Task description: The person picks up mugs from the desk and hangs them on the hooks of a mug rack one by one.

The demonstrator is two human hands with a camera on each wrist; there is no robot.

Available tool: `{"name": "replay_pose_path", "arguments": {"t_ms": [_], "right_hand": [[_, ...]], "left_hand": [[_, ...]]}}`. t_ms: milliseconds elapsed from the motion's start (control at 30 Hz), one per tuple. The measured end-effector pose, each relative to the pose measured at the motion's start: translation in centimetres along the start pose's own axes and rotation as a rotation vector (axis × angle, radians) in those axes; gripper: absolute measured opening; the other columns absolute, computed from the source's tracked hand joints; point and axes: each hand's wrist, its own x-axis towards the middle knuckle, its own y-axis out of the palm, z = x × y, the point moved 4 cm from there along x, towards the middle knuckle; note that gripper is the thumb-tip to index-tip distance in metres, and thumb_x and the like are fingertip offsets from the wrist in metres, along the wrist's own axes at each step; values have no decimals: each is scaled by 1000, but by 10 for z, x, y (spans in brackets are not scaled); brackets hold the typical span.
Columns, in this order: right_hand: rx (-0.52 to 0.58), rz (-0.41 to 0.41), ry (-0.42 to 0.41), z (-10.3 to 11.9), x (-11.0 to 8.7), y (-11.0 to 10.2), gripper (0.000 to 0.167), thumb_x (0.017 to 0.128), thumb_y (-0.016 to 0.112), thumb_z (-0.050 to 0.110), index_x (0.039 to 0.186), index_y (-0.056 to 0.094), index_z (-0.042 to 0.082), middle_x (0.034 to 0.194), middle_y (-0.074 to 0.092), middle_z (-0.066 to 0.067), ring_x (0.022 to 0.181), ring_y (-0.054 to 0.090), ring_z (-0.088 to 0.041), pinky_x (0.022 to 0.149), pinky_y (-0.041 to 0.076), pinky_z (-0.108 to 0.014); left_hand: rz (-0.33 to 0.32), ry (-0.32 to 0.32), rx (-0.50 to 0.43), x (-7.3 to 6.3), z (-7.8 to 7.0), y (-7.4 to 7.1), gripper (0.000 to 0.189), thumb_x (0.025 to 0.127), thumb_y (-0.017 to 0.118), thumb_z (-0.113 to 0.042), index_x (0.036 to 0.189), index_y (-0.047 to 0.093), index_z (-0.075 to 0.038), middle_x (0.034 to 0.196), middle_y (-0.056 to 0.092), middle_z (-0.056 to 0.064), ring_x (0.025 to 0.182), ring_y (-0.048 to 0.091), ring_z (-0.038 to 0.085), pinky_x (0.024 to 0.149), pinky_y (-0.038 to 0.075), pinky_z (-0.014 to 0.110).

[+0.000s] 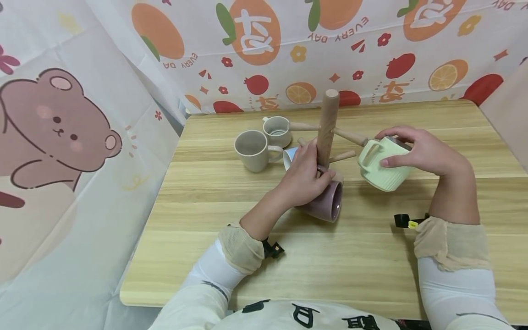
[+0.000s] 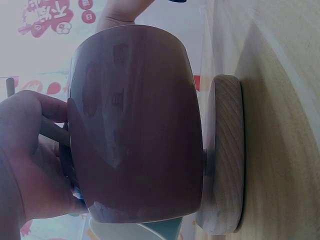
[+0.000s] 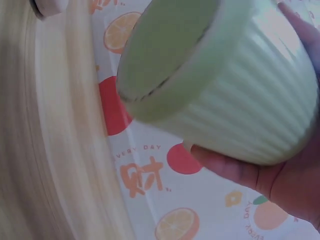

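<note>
Head: your left hand (image 1: pixel 298 181) is curled round the lower part of the wooden mug stand (image 1: pixel 328 121), near the middle of the worktop (image 1: pixel 194 229). The purple mug (image 1: pixel 319 207) sits tilted just under that hand. Your right hand (image 1: pixel 431 152) has the green mug (image 1: pixel 381 172) clamped between thumb and fingers, above the worktop's right half; handle at a peg tip, can't tell if threaded. Two pale cups, the larger cup (image 1: pixel 253 153) and smaller cup (image 1: pixel 277 133), stand left of the post, toward the far edge.

Left wrist: you see the purple mug beside the stand's base (image 2: pixel 227 165), your fingers behind it.

Right wrist: your fingers press the green mug's ribbed side; handle hidden.
</note>
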Motion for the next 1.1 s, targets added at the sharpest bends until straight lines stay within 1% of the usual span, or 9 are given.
{"name": "replay_pose_path", "arguments": {"t_ms": [133, 233, 433, 600, 700, 767, 900, 1000, 1100], "right_hand": [[41, 15, -56, 1, 3, 6, 55, 80, 82, 20, 130, 63, 25, 123, 59, 6, 107, 51, -13, 79, 44, -15], [52, 37, -74, 2, 8, 13, 54, 81, 81, 19, 131, 63, 25, 126, 58, 9, 111, 49, -11, 82, 43, -14], [115, 33, -94, 1, 17, 24, 50, 82, 79, 14, 129, 64, 19, 122, 60, 7, 108, 51, -12, 85, 42, -15], [159, 24, -72, 0, 24, 32, 46, 81, 78, 11, 125, 66, 11, 119, 62, 6, 105, 53, -13, 84, 44, -16], [167, 22, -45, -2, 26, 36, 44, 80, 80, 12, 122, 67, 11, 115, 63, 5, 102, 53, -13, 81, 45, -18], [176, 24, -49, -2, 28, 38, 38, 80, 79, 12, 116, 68, 10, 109, 63, 0, 97, 54, -15, 77, 46, -21], [200, 23, -51, -4, 30, 41, 35, 81, 78, 12, 114, 68, 12, 103, 63, -4, 93, 55, -18, 75, 47, -24], [206, 22, -49, -6, 30, 42, 38, 82, 77, 12, 119, 68, 12, 108, 65, -2, 96, 57, -18, 79, 47, -23], [220, 19, -52, -6, 31, 43, 38, 82, 77, 11, 120, 69, 10, 113, 65, 2, 100, 57, -16, 82, 47, -22]], "left_hand": [[3, 1, 9, -1, 0, 1, 65, 86, 66, -24, 140, 35, -4, 111, 55, 6, 107, 48, 19, 106, 30, 37], [2, 3, 10, -1, 0, 1, 64, 86, 66, -25, 139, 35, -4, 110, 55, 6, 106, 48, 19, 104, 31, 37], [-2, 7, 11, -1, 1, 1, 62, 86, 66, -24, 138, 37, -6, 110, 54, 5, 105, 48, 18, 105, 30, 36], [-11, 17, 12, -1, 1, 0, 60, 86, 67, -23, 135, 38, -6, 109, 54, 4, 105, 48, 17, 105, 30, 36], [-9, 16, 11, -1, 1, 0, 59, 86, 66, -23, 134, 39, -6, 108, 54, 4, 104, 48, 17, 104, 30, 36], [-6, 12, 9, -1, 2, 1, 58, 86, 66, -23, 134, 39, -7, 108, 54, 3, 104, 48, 16, 104, 30, 36], [-6, 12, 13, -1, 2, 0, 55, 86, 66, -23, 131, 40, -7, 107, 53, 3, 103, 47, 16, 102, 31, 35], [-8, 11, 13, -1, 1, 0, 54, 86, 66, -24, 130, 40, -7, 106, 53, 2, 102, 46, 16, 101, 31, 35], [-10, 8, 10, -1, 1, 0, 54, 86, 66, -24, 131, 40, -7, 107, 53, 3, 103, 46, 17, 101, 31, 35]]}}
